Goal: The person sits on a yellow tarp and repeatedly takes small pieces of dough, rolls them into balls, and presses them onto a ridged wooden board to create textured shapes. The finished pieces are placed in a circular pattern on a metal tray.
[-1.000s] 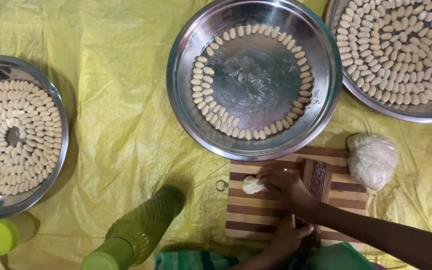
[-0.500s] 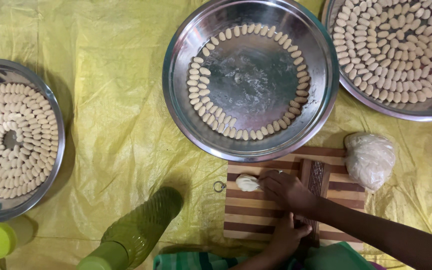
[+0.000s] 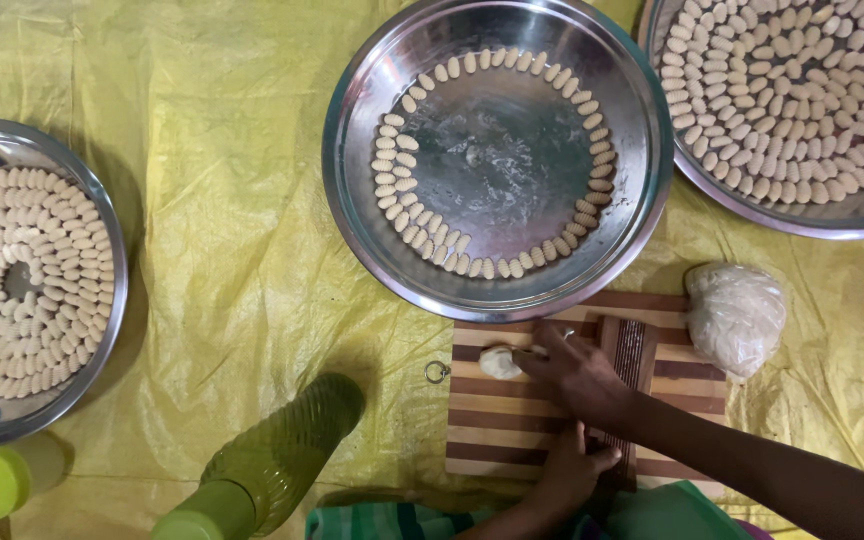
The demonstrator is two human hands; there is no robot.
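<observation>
Single head-worn view, straight down, fairly close above yellow sheet [image 3: 202, 250]; no second view

Three steel trays [image 3: 352, 140], two green bottles [image 3: 272, 465], one striped board [image 3: 512, 425], two hands [image 3: 577, 370].

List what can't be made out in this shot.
Head view:
- Small pale dough piece: partly covered by right hand.
- Left hand hides the lower end of the ridged wooden paddle.
- Round steel tray of shaped pieces, top right: cut by the frame edge.
- Green plastic bottle: cap cropped.
</observation>
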